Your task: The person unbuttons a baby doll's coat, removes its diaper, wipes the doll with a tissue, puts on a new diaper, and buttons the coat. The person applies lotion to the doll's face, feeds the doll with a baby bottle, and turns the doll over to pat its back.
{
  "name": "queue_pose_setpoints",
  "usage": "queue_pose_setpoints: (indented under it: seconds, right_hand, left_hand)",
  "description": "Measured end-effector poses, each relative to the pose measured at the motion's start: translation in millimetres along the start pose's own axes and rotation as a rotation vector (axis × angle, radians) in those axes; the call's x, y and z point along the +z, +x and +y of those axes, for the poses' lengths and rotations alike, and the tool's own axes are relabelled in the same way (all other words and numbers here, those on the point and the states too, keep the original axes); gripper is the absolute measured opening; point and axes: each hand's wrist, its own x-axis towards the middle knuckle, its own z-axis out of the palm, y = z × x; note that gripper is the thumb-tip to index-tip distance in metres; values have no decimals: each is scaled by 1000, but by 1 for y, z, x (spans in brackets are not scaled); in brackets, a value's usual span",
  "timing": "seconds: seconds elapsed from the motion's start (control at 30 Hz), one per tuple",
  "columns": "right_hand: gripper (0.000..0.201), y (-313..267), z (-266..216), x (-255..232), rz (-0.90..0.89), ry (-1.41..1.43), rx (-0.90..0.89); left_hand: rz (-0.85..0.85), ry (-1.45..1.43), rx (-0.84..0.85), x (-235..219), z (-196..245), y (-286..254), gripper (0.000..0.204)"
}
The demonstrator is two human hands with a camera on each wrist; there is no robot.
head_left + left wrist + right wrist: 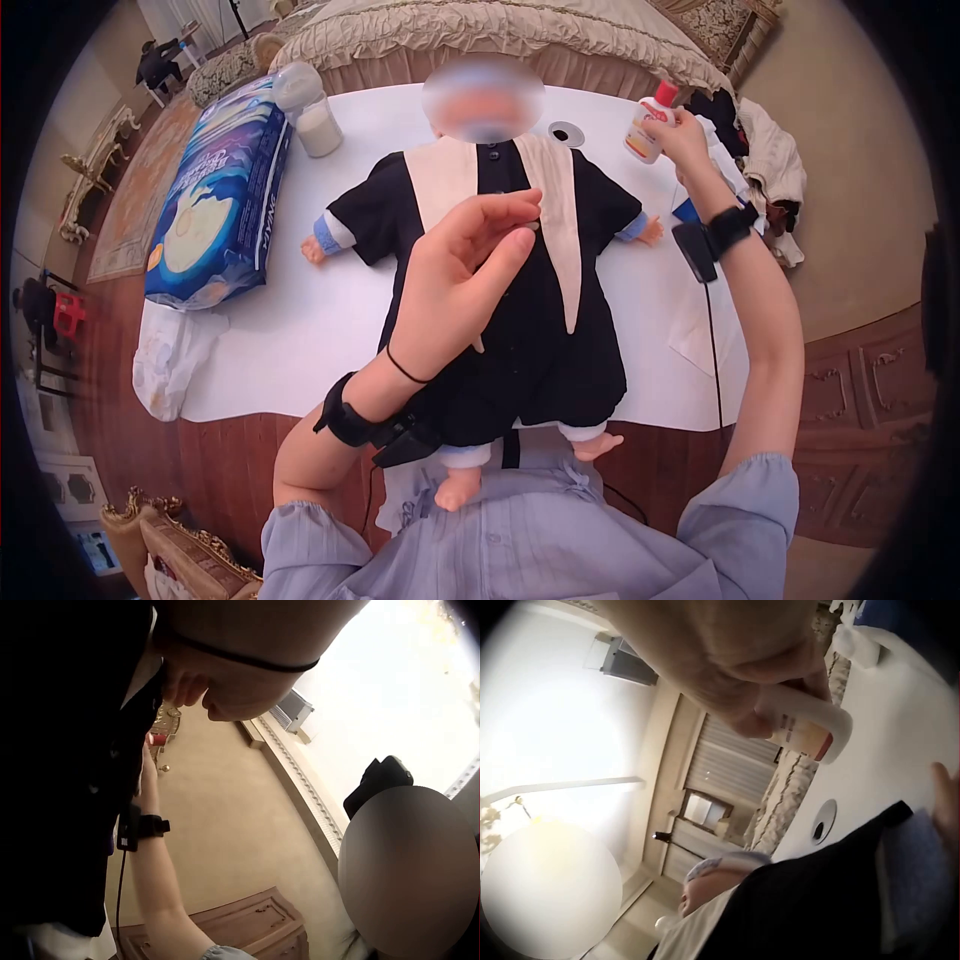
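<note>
A baby doll (500, 370) in a dark romper with long cream lapels lies on its back on a white-covered table (300, 350), its arms spread wide. My right hand (685, 142) grips a white bottle with a red cap (640, 146), raised at the table's far right corner. In the right wrist view the base of the bottle (810, 731) juts out below the fingers. Over the doll's chest is my left hand (455, 270), thumb apart from loosely bent fingers, with no object between them.
A blue diaper pack (220, 200) stands along the table's left side, beside a white lidded container (318, 128). Crumpled white plastic (170, 355) lies at the near left corner. A round disc with a dark centre (566, 134) is by the doll's head. Clothes (770, 165) are piled beyond the right edge.
</note>
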Motion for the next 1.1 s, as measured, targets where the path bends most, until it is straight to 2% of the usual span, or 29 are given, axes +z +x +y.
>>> queue_pose_setpoints:
  seconds: [0.03,0.1,0.2,0.27,0.3,0.37,0.43,0.5,0.57,0.63,0.67,0.7,0.73,0.77,0.83,1.0,1.1]
  right_hand:
    - [50,6,7,5,7,3,4]
    - [54,13,20,14,143,-86,32]
    - [57,23,34,19,165,-222,-28]
    - [59,19,31,25,204,-194,37]
    - [61,17,30,27,237,-166,98]
    - [65,21,36,27,235,-169,97]
    - [68,20,37,27,229,-174,94]
    - [66,2,20,28,441,-289,-113]
    - [61,-28,-7,18,562,-257,-545]
    - [61,-95,-74,15,214,32,-772]
    - [66,-119,-91,20,27,15,-887]
    - [71,-141,-105,25,-163,-1,-996]
    - [76,-164,-120,28,-264,-135,-1097]
    - [81,-180,-129,29,-363,-271,-1197]
    - [84,-188,-129,31,-387,-324,-1183]
    - [89,-191,-129,36,-395,-360,-1166]
    - [89,-185,-135,42,-434,-352,-1250]
  left_hand:
    - [9,7,-1,-1,0,-1,21]
    - [-8,26,-4,-5,0,-2,21]
    - [-19,41,0,-6,0,-3,21]
    - [-19,49,7,-8,1,-2,21]
    - [-21,33,-12,-9,1,-1,23]
    - [-26,21,-31,-10,3,0,25]
    - [2,-6,-129,-10,7,3,28]
    - [6,-57,-144,-15,4,4,31]
    - [13,-111,-154,-16,4,8,34]
    - [73,-290,-197,-13,6,12,47]
    - [76,-287,-198,-11,8,18,47]
    - [56,-537,-265,-9,10,25,55]
    - [34,-787,-329,-7,12,29,63]
    - [36,-783,-327,-4,14,30,63]
    - [-119,-878,-288,-2,18,31,73]
    - [-76,-820,-302,-4,19,29,76]
    - [-38,-753,-317,-1,15,37,77]
